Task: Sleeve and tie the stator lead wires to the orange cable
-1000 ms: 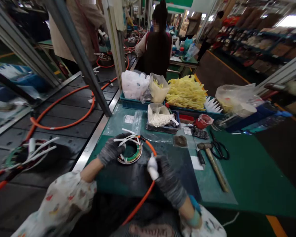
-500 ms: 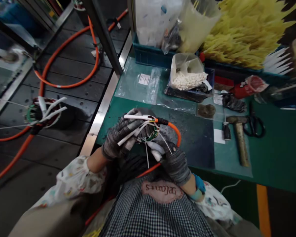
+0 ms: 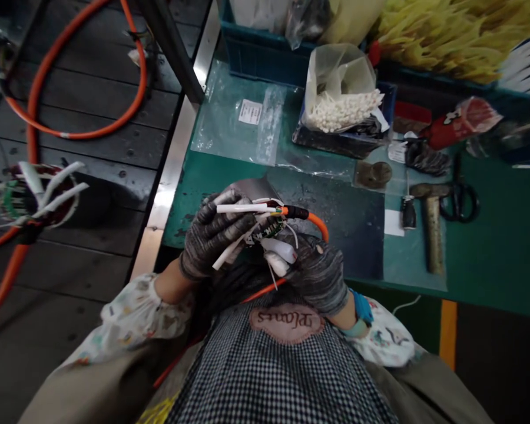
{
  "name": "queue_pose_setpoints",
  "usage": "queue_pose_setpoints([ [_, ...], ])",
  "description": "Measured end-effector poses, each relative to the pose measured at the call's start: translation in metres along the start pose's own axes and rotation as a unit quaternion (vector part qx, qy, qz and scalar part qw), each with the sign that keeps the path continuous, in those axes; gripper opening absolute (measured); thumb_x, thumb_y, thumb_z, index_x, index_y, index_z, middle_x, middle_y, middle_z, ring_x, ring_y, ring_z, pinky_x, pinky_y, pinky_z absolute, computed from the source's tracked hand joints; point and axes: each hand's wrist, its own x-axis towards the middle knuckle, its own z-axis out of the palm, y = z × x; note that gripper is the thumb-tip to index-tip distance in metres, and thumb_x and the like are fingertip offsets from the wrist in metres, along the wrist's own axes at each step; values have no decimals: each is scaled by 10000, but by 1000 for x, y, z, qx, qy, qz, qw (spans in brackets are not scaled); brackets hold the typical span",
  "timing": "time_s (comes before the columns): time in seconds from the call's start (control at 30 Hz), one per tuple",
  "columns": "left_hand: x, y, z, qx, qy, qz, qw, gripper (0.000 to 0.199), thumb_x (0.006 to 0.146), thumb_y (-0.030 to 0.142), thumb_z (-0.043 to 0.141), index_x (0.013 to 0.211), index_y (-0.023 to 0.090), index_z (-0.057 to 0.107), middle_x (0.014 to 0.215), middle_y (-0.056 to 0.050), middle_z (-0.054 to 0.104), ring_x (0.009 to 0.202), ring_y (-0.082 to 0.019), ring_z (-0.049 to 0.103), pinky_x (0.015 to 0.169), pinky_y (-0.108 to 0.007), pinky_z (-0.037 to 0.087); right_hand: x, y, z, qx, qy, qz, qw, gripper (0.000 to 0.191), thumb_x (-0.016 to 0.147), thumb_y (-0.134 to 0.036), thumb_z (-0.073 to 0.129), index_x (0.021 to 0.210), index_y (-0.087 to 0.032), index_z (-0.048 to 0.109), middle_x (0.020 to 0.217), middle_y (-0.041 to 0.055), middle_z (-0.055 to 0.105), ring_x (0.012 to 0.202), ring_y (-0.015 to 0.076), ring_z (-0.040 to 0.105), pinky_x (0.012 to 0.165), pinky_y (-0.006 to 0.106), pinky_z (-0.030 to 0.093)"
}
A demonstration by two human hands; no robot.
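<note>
left hand [image 3: 216, 235], grey glove, grip pressed shut on white leads [image 3: 234, 208] and a small wired ring [image 3: 269, 231] with orange cable [image 3: 318, 222]. right hand [image 3: 315, 274] pinches a white sleeve [image 3: 279, 250] just beside it. all held over the near edge of the green worktop [image 3: 490, 277]. hammer [image 3: 433, 229] and scissors [image 3: 459, 200] lie right, bagged white cable ties [image 3: 344, 112] ahead. slatted conveyor [image 3: 92, 159] left carries another wired ring [image 3: 35, 200].

Head-worn view, steeply down at hands [image 3: 216, 235]
</note>
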Motion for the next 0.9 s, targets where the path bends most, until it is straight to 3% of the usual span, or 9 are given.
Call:
queue_pose_setpoints([
  [0.2, 16, 3, -1, 22, -25, 8, 999, 508, 1079, 258, 525, 1582, 326, 523, 1450, -68, 740, 1576, -287, 515, 1262, -534, 495, -3, 12, -4, 46, 6, 34, 998, 254, 1070, -380, 667, 1255, -271, 803, 1234, 90, 837, 1068, 260, 820, 893, 378, 703],
  [0.37, 47, 3, 1, 55, -103, 3, 993, 517, 1078, 271, 502, 1594, 289, 528, 1521, -73, 700, 1539, -280, 554, 1245, -476, 464, 3, 24, -13, -2, 51, 46, 998, 244, 1068, -374, 679, 1208, -233, 822, 1031, 86, 862, 824, 217, 816, 772, 307, 672],
  [0.47, 71, 4, 4, 67, -163, -12, 984, 532, 1089, 331, 489, 1620, 313, 518, 1575, -58, 662, 1537, -279, 551, 1242, -457, 432, 7, 31, -18, -23, 34, 50, 998, 283, 1071, -411, 665, 1232, -234, 816, 1033, 89, 860, 870, 235, 823, 768, 314, 662],
  [0.6, 97, 5, 12, 52, -196, 1, 979, 548, 1097, 380, 430, 1625, 263, 521, 1616, -82, 623, 1532, -307, 552, 1194, -475, 450, 9, 35, -21, -38, 16, 49, 998, 300, 1085, -449, 639, 1230, -244, 803, 1017, 56, 858, 886, 244, 818, 740, 334, 644],
  [0.7, 112, 5, 20, 46, -215, 22, 975, 578, 1082, 411, 427, 1617, 211, 521, 1630, -112, 604, 1516, -353, 564, 1151, -534, 470, 10, 39, -22, -64, 51, 40, 996, 235, 1055, -429, 689, 1160, -256, 809, 928, 43, 838, 768, 230, 774, 654, 327, 586],
  [0.8, 130, 7, 29, 51, -246, 15, 968, 587, 1075, 426, 422, 1597, 185, 539, 1591, -141, 634, 1476, -397, 595, 1140, -602, 465, 10, 49, -19, -90, 96, 48, 990, 243, 1019, -403, 740, 1189, -239, 797, 949, 70, 822, 754, 230, 739, 673, 336, 565],
  [0.9, 151, 10, 37, 67, -287, -6, 956, 540, 1049, 383, 461, 1537, 202, 606, 1529, -144, 681, 1407, -394, 651, 1122, -593, 494, 12, 62, -13, -111, 82, 79, 987, 294, 1025, -449, 711, 1208, -237, 801, 958, 94, 815, 808, 264, 750, 707, 365, 577],
])
